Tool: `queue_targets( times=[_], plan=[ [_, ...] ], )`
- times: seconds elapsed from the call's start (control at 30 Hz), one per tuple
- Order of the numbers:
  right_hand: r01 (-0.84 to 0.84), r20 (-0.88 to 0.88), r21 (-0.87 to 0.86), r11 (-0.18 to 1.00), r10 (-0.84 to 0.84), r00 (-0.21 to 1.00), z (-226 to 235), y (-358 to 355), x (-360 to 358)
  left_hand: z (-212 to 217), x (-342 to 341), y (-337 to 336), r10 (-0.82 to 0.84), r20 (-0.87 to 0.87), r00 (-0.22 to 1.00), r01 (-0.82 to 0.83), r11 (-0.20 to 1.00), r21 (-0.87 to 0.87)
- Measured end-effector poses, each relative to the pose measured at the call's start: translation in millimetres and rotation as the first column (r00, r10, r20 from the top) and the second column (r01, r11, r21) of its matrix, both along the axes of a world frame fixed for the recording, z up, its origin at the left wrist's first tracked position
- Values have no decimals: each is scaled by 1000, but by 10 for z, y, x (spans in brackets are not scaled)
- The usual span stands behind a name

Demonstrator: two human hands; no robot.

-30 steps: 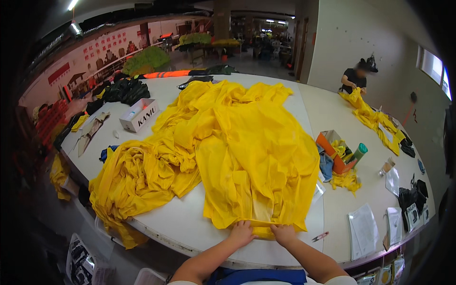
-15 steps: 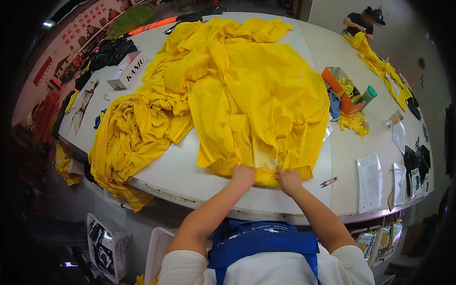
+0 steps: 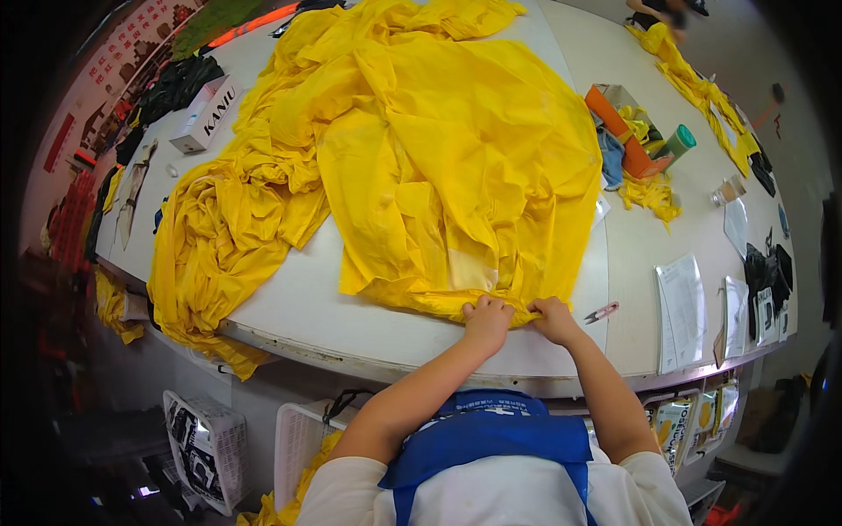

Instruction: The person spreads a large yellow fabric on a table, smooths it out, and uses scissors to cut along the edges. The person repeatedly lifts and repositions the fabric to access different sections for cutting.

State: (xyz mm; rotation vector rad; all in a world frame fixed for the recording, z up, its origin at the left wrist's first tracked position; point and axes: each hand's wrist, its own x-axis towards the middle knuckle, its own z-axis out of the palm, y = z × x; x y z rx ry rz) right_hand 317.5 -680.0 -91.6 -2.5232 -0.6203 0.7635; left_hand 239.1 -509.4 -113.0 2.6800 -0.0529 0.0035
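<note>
A wide yellow garment [image 3: 474, 149] of thin, raincoat-like cloth lies spread on the table, its lower edge toward me. My left hand [image 3: 488, 321] is closed on the folded hem, near its middle. A little to the right, my right hand [image 3: 553, 319] pinches the same hem close to the garment's right corner. Between the hands the hem is bunched, and what the fingertips press is partly hidden. Just above the left hand a pale, see-through patch shows in the cloth. Pink-handled thread snips [image 3: 602, 312] lie right of my right hand, untouched.
Crumpled yellow cloth [image 3: 228, 237] hangs over the table's front edge at left. A white box [image 3: 206, 114] stands behind it. An orange box [image 3: 627, 131] with scraps and a green roll [image 3: 680, 140] are at right, near paper sheets [image 3: 680, 311]. A co-worker [image 3: 653, 13] is at far right.
My left hand has shifted right along the hem, and both hands are closer together, still gripping it. The view has tilted downward, so the table sits higher in the picture.
</note>
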Motion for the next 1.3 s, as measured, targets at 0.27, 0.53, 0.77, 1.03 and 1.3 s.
queue_targets(
  times=[0.27,0.53,0.77,1.03,1.3],
  plan=[
    [63,22,364,929,-76,997,76,2,-195,243,90,64,93,-198,976,-156,929,-334],
    [-58,258,218,974,0,966,192,30,-154,152,118,213,116,-234,965,-168,962,-217],
    [32,273,284,958,-113,955,433,-494,32,551,-121,1373,344,180,921,-353,935,19],
    [341,-427,449,826,-137,894,1243,-387,395,1410,153,1814,134,-130,982,-183,833,-522],
    [366,-455,513,776,-116,883,1376,-460,779,1732,271,1744,85,-178,980,-182,734,-654]
  ],
)
